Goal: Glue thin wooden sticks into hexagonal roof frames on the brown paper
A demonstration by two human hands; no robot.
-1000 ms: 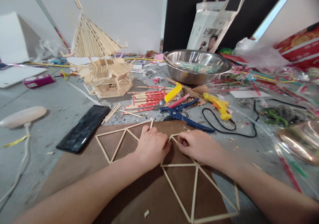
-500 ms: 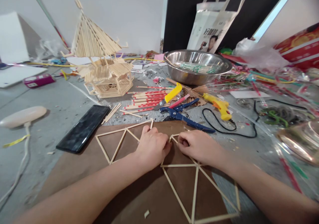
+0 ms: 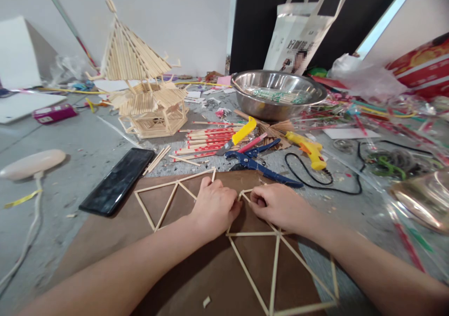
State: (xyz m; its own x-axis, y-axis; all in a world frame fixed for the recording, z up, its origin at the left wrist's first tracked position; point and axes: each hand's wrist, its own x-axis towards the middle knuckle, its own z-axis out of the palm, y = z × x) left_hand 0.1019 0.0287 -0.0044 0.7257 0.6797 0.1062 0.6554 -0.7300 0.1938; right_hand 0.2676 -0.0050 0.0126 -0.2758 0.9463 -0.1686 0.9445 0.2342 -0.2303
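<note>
A frame of thin wooden sticks (image 3: pixel 276 269), joined into triangles, lies on a brown sheet (image 3: pixel 196 283). My left hand (image 3: pixel 215 208) is closed at its far middle part, fingers curled down around the sticks. Close by on the right, my right hand (image 3: pixel 277 206) pinches a stick near a corner of the frame. Both hands hide the joints under their fingers. Left of my left hand, more triangles of sticks (image 3: pixel 166 207) show. A small stick offcut (image 3: pixel 206 301) rests on the sheet near me.
Beyond the sheet lie blue cutters (image 3: pixel 263 168), a yellow-handled knife (image 3: pixel 244 131), a yellow glue gun (image 3: pixel 308 150) and red-wrapped chopsticks (image 3: pixel 210 140). A black phone (image 3: pixel 117 180) lies left. Behind stand a stick-built pavilion model (image 3: pixel 147 96) and a steel basin (image 3: pixel 277 112).
</note>
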